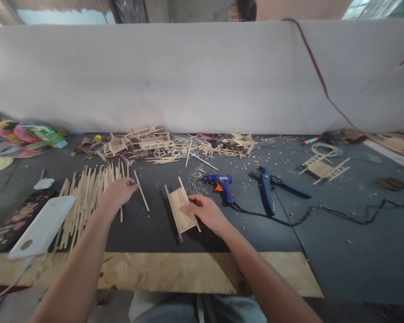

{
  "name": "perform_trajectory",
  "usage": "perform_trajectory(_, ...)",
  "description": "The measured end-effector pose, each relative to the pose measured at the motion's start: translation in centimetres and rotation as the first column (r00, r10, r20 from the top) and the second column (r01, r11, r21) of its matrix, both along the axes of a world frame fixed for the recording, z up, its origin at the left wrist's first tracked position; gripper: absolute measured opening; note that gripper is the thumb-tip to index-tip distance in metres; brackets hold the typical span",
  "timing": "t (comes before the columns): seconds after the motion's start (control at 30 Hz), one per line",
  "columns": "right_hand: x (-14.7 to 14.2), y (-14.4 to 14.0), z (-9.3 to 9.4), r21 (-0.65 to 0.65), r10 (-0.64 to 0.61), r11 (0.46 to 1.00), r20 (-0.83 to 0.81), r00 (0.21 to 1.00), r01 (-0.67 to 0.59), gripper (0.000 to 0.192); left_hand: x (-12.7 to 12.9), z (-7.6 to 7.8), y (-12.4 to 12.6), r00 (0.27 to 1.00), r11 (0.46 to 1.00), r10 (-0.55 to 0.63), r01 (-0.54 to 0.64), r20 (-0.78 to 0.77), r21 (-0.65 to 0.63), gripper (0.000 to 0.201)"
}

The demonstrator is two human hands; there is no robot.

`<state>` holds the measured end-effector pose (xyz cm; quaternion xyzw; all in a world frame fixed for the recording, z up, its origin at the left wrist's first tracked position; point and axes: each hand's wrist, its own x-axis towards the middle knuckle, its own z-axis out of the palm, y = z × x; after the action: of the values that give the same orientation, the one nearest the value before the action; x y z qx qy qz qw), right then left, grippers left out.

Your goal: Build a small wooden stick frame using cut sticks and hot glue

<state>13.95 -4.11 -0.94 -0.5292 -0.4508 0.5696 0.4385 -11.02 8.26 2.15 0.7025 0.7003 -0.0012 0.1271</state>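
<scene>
- Nearest the lens: bare forearms (262,278), angled inward over the pale wooden front edge (188,271) of the desk (138,240).
- Right hand (205,213): pinching one long side of a small slatted panel (180,211), thumb on the upper face. Near the desk's middle, between both hands; cannot tell whether resting or slightly raised.
- Left hand (121,193): fingertips drawn together at a thin stick (143,197); cannot tell whether gripped or merely touched.
- Likely very light, dry, stiff along the slats, fragile at the joints. Best taken by the long outer rails, without squeezing the projecting ends.
- Close left: loose sticks (94,188), then a white device (43,226).
- Close right: blue glue gun (224,179), then blue cutter (265,190).
- Dark, matte surface, crumb-strewn; heaped wooden pieces (155,141) toward the back.
- Beyond: pale partition (188,76), red cable (319,76) draped over, part of another person's head (247,10) above.
</scene>
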Motion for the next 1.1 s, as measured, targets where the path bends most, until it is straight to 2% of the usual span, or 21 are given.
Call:
perform_trajectory(0.1,0.1,0.0,-0.1,0.022,0.014,1.0,-0.01,1.0,-0.013,0.025,1.3,-0.4,0.6,0.999,0.995,-0.018,0.022,-0.04,0.095,0.048)
perform_trajectory(0.2,0.1,0.0,0.0,0.025,0.017,1.0,-0.007,1.0,-0.017,0.025,1.6,-0.9,1.7,0.995,0.993,-0.016,0.028,-0.1,0.114,0.052)
perform_trajectory(0.4,0.1,-0.2,0.1,0.015,0.021,1.0,-0.02,1.0,-0.021,0.024,0.1,-1.5,3.0,0.979,0.996,-0.058,0.069,-0.197,0.048,0.032)
perform_trajectory(0.67,-0.9,0.5,-0.1,0.001,0.054,0.999,-0.001,0.999,-0.054,0.025,-0.7,-1.5,2.8,0.963,0.995,-0.092,0.097,-0.254,0.004,0.022)
perform_trajectory(0.8,-1.5,2.6,0.5,0.013,0.043,0.999,0.009,0.999,-0.044,0.02,-0.7,-1.6,2.9,0.973,0.996,-0.084,0.088,-0.213,0.007,0.017)
perform_trajectory(0.9,-2.3,4.8,0.8,-0.035,0.031,0.999,-0.017,0.999,-0.031,0.019,-0.9,-1.2,3.0,0.988,0.999,-0.041,0.043,-0.146,0.01,0.014)
perform_trajectory(1.1,-4.5,9.0,0.3,-0.068,0.035,0.997,-0.051,0.998,-0.039,0.014,-0.7,1.9,1.7,0.992,0.997,0.031,-0.04,0.122,0.072,0.028)
